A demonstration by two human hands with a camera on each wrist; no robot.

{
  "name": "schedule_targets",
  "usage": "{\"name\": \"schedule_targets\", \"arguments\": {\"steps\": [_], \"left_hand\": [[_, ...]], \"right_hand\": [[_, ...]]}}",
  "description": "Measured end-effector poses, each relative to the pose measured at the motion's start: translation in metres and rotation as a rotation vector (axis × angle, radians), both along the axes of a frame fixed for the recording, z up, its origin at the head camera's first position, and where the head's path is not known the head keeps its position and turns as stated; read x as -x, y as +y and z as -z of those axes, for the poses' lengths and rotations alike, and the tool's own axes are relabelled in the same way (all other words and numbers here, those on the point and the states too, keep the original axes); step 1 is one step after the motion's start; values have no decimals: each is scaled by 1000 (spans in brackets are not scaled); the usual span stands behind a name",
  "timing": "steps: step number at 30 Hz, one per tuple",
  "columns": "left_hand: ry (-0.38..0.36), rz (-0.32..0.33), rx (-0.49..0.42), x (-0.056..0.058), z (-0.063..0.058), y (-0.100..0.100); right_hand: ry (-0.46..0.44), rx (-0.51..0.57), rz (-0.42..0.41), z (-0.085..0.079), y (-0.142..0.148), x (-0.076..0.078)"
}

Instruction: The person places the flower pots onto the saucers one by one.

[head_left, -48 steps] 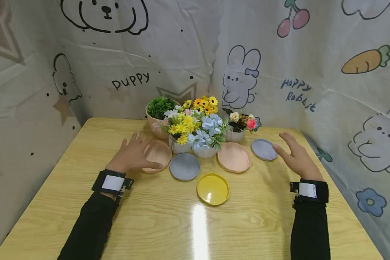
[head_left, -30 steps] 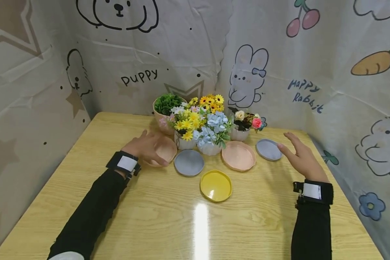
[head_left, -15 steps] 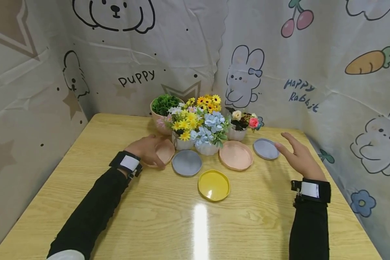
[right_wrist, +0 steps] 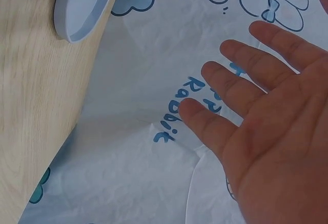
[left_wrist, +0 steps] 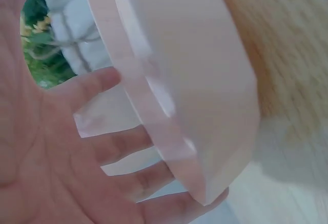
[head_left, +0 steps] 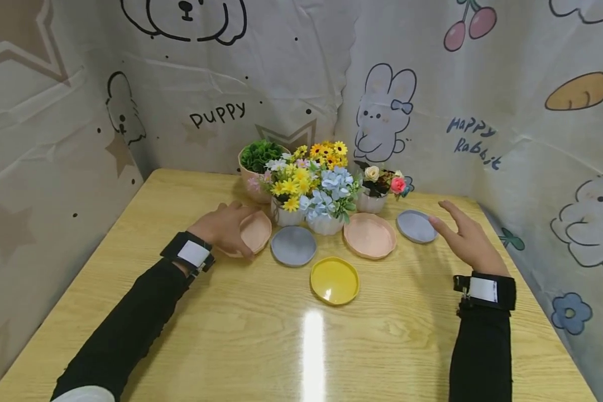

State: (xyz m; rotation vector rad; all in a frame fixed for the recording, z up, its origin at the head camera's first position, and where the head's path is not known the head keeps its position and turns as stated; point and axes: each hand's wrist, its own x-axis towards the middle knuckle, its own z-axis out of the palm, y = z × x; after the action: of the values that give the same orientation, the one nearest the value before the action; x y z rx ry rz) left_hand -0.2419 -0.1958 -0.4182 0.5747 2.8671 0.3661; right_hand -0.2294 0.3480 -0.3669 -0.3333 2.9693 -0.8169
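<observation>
At the left of the plates, my left hand (head_left: 225, 228) grips the edge of a pink scalloped plate (head_left: 257, 230). In the left wrist view the fingers reach to the rim of this pink plate (left_wrist: 189, 75), which looks tilted; the thumb's hold is mostly out of sight there. My right hand (head_left: 469, 243) hovers over the table's right side, fingers extended and holding nothing. Nearest to it lies a small blue-grey plate (head_left: 416, 226), also seen at the top of the right wrist view. The right palm (right_wrist: 277, 131) faces that camera.
A grey plate (head_left: 293, 246), a yellow plate (head_left: 334, 281) and a second pink plate (head_left: 369, 236) lie mid-table. Behind them stand several potted flowers, including blue ones (head_left: 326, 195), a green plant (head_left: 260, 156) and a rose pot (head_left: 372, 201). Printed curtains (head_left: 291, 67) enclose the table.
My left hand has come down from above the left pink plate and curled onto its edge, and the plate now looks tilted. The right hand stays nearly in place. The head view shifts slightly.
</observation>
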Motion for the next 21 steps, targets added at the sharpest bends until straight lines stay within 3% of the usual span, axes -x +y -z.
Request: {"name": "schedule_targets", "arguments": {"steps": [5, 12, 21], "left_hand": [[-1, 37, -24, -21, -6, -1], [-19, 37, -10, -47, -8, -6], [-32, 126, 17, -76, -12, 0]], "right_hand": [[-10, 0, -10, -1, -1, 2], [-26, 8, -24, 4, -6, 5], [-28, 6, -13, 6, -7, 5]]}}
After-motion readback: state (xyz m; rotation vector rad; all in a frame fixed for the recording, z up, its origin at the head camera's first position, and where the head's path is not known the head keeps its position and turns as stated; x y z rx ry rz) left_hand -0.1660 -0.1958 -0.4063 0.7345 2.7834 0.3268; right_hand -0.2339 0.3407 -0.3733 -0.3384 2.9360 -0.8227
